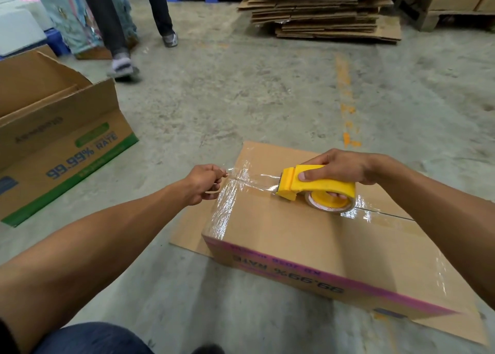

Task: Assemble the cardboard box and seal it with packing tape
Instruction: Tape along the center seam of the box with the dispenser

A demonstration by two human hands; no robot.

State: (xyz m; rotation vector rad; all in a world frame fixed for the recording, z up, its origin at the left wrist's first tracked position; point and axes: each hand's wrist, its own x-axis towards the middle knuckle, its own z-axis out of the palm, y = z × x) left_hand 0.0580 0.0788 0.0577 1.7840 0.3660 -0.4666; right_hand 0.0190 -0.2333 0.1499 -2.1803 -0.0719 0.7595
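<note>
Down on the concrete floor (267, 85), a closed cardboard box (308, 235) with a pink band along its near side, sitting on a flat cardboard sheet (192, 227). Clear packing tape (249, 178) stretched taut across the box's far left corner, between the two hands. Left hand (202, 183) just off the box's left edge, thumb and fingertips pinching the crinkled free end of the tape, the other fingers curled in. Right hand (340, 168) over the box top, wrapped round the yellow tape dispenser (316, 183): thumb pressed flat on its near side, fingers curled over the far side and showing again through the roll's core. Dispenser resting on the top panel, nose pointing left, roll right by the centre seam. More shiny tape wrapped down the left end of the box. Off to the left, an open carton (59, 139) with green print. Beyond, a stack of flattened cardboard (326, 13) and another person's legs (120, 24).
</note>
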